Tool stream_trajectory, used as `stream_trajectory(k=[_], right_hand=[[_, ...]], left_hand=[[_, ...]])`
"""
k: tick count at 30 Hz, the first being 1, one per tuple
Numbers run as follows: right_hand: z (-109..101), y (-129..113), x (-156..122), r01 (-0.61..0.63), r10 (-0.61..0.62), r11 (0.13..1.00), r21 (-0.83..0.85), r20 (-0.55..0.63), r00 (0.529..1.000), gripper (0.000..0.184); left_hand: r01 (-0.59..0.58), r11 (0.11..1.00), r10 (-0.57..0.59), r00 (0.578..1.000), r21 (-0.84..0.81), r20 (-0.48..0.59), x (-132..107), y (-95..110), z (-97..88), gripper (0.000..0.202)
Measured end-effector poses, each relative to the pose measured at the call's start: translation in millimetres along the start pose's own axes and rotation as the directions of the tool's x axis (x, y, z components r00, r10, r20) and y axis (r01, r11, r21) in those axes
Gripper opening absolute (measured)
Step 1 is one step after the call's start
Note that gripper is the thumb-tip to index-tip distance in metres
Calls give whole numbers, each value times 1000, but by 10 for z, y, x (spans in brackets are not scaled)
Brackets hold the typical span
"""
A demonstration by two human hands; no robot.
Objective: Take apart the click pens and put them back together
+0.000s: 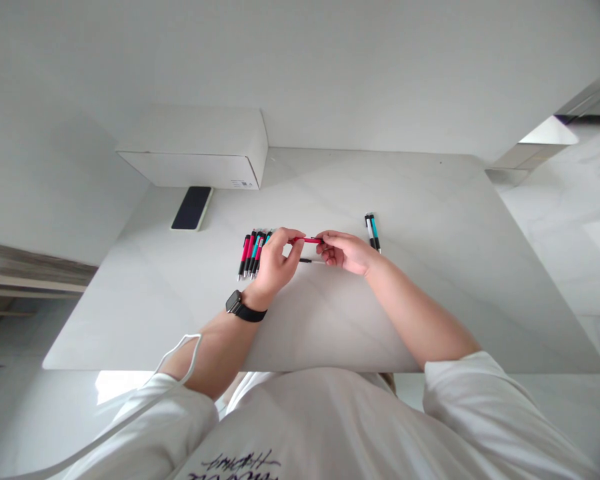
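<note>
A red pen (307,240) is held level above the white table (430,300) between both hands. My left hand (274,265), with a black watch on the wrist, pinches its left end. My right hand (345,251) pinches its right end. Below the pen, between the hands, a thin dark piece (306,261) lies on the table. A bunch of several red and teal pens (253,253) lies just left of my left hand. Two more pens (373,231), one white and one teal, lie just beyond my right hand.
A white cardboard box (195,150) stands at the table's far left against the wall. A dark phone (192,208) lies flat in front of it. A white cable (180,373) hangs by my left forearm at the near edge.
</note>
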State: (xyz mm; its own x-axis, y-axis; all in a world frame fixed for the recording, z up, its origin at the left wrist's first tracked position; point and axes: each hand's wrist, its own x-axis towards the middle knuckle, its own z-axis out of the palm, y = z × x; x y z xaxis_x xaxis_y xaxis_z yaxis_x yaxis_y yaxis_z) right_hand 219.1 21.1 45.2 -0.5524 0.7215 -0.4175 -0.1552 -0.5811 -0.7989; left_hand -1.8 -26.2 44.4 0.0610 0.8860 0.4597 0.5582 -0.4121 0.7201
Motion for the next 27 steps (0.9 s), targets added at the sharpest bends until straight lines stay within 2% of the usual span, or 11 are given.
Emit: stream_trajectory(k=[6,10,13,16,19,21,24,27], right_hand=[[-80,33,38,5,-6,1000,17,11,1000,10],[-98,94,78,-3,3,1000,-18,6,1000,11],[-90,107,89,2,0,993,-121,14,1000,16],[-133,29,62,96,-110,952,-292,-31,993,18],[-266,-135,-11,160,-266,857,-489,-154,952,18],[-378,-254,-79,133,-331,771,-623,-213,919,16],[-517,-388,-190,13,-330,600,-800,-233,915,12],[-590,-446,-275,-116,-300,364,-924,-234,925,9]], left_hand=[[17,1000,-18,1000,-7,-23,-11,-2,17,18],[34,994,-35,999,-99,-8,-25,-34,53,21],[26,980,-23,1000,-199,18,-16,-78,69,22],[33,970,-42,999,-242,-30,8,-150,65,21],[100,976,-105,994,-195,-20,28,-242,67,20],[106,989,-104,994,-101,29,29,-289,80,16],[82,997,-80,993,-12,87,15,-318,106,14],[95,995,-94,993,-16,70,2,-324,123,15]])
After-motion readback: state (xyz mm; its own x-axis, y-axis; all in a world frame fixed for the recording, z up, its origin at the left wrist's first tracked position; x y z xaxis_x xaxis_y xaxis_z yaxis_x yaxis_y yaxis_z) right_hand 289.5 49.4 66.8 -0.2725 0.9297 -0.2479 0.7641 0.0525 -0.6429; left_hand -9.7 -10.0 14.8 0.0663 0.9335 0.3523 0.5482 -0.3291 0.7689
